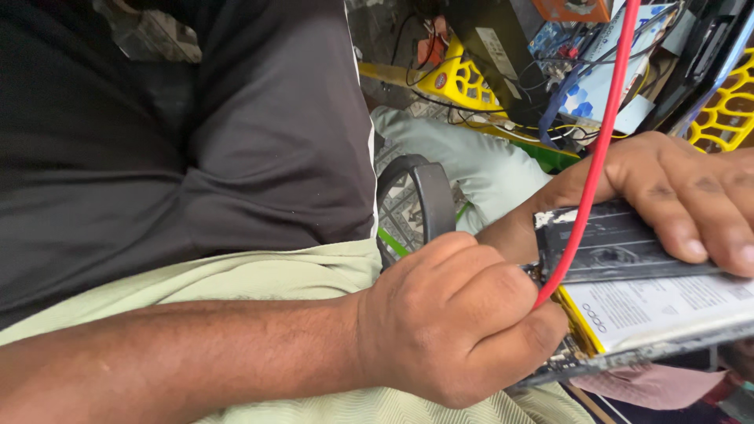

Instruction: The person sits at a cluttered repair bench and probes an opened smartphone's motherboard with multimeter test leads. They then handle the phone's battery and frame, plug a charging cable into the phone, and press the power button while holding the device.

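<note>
The head camera looks down at 2 bare hands working over an opened phone (652, 290) held above the person's lap. The phone lies back-up with its cover off, showing a black plate across the upper part and a white-labelled battery (667, 308) below it, edged in yellow on the left.

The hand at the right of the picture (675, 184) grips the phone from above: the thumb sits behind the top left corner, and the fingers (687, 228) fold over the black plate, their tips resting on it just above the battery.

The hand at the bottom centre (463, 322) comes in from the left on a bare forearm. It is clenched into a tight fist around something thin at the phone's left edge; the tool itself is hidden inside the fist. A red wire (598, 149) runs down from the top of the picture, crosses the black plate and disappears into this fist right beside the battery's corner.

Behind the hands sits a round magnifier with a dark rim (428, 196), near a pale cloth (487, 161). Further back, yellow plastic trays (463, 78) and tangled cables fill a cluttered bench. A dark shirt (196, 141) and light green trousers (259, 275) fill the left side.
</note>
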`<state>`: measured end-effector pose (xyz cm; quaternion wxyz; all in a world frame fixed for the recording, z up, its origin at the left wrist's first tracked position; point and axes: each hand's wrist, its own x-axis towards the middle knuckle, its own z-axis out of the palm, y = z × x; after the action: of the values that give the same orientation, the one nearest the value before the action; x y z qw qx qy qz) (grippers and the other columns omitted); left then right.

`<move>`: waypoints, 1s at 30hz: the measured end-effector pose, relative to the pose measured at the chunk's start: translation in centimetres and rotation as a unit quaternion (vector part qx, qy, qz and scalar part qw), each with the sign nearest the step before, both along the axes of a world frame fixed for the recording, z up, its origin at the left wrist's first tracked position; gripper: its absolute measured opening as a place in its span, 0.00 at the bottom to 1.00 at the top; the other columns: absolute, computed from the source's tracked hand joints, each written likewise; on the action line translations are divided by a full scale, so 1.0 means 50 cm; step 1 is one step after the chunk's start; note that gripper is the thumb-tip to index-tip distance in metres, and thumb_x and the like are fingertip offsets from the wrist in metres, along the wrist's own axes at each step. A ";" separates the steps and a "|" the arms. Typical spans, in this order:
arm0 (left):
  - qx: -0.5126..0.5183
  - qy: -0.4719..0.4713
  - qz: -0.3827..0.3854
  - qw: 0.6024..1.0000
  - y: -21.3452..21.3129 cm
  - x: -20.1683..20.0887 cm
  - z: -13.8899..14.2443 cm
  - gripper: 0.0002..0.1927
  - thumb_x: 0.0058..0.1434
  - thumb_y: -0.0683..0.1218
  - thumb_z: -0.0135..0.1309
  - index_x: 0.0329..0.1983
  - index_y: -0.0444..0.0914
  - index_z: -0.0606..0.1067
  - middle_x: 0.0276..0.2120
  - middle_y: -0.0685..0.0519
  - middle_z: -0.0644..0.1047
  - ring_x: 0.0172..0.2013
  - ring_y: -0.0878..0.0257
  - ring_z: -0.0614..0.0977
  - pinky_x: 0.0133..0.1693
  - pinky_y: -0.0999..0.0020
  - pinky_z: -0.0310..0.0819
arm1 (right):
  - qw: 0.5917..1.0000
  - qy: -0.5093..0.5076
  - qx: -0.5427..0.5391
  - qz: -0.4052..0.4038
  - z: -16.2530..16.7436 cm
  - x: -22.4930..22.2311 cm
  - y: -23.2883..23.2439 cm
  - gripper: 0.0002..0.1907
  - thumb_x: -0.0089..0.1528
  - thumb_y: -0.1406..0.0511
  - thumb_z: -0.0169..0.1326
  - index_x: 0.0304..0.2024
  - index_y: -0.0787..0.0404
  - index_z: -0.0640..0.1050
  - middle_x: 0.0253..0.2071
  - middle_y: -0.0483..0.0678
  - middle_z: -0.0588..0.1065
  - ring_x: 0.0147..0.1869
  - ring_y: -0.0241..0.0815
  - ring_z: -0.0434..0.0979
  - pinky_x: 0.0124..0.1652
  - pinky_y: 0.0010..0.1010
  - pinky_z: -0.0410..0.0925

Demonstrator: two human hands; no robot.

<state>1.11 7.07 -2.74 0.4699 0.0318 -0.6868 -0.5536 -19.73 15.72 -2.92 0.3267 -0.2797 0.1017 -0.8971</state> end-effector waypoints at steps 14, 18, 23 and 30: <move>-0.003 -0.110 0.038 0.993 -0.024 -0.018 0.034 0.18 0.48 0.41 0.69 0.42 0.36 0.78 0.29 0.50 0.66 0.28 0.55 0.73 0.30 0.62 0.68 | 0.991 0.088 -0.097 0.038 -0.085 -0.048 -0.043 0.40 0.72 0.66 0.52 0.79 0.35 0.48 0.49 0.56 0.83 0.46 0.51 0.88 0.41 0.34 0.81; 0.004 -0.101 0.056 0.993 -0.021 -0.015 0.036 0.15 0.49 0.38 0.69 0.40 0.35 0.78 0.29 0.50 0.68 0.26 0.58 0.73 0.27 0.64 0.68 | 0.991 0.104 -0.082 0.012 -0.079 -0.046 -0.059 0.55 0.62 0.66 0.64 0.80 0.36 0.44 0.51 0.55 0.83 0.46 0.49 0.87 0.41 0.34 0.80; -0.134 -0.067 0.123 0.981 -0.035 -0.019 0.055 0.12 0.48 0.37 0.69 0.34 0.39 0.78 0.28 0.53 0.73 0.23 0.61 0.70 0.22 0.68 0.60 | 0.996 0.082 -0.013 -0.008 -0.038 -0.013 -0.061 0.52 0.65 0.67 0.60 0.81 0.36 0.43 0.48 0.52 0.83 0.46 0.48 0.86 0.42 0.37 0.79; 0.022 -0.102 0.129 0.986 -0.016 -0.012 0.062 0.12 0.51 0.38 0.72 0.33 0.35 0.78 0.26 0.53 0.69 0.22 0.68 0.70 0.21 0.71 0.60 | 0.996 0.080 0.023 -0.016 -0.037 -0.006 -0.059 0.51 0.68 0.68 0.58 0.81 0.39 0.41 0.46 0.54 0.83 0.46 0.51 0.86 0.39 0.41 0.80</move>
<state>0.53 6.29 0.35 0.4638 0.1866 -0.7093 -0.4969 -20.03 12.78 -4.77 0.3096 -0.3415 0.1528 -0.8742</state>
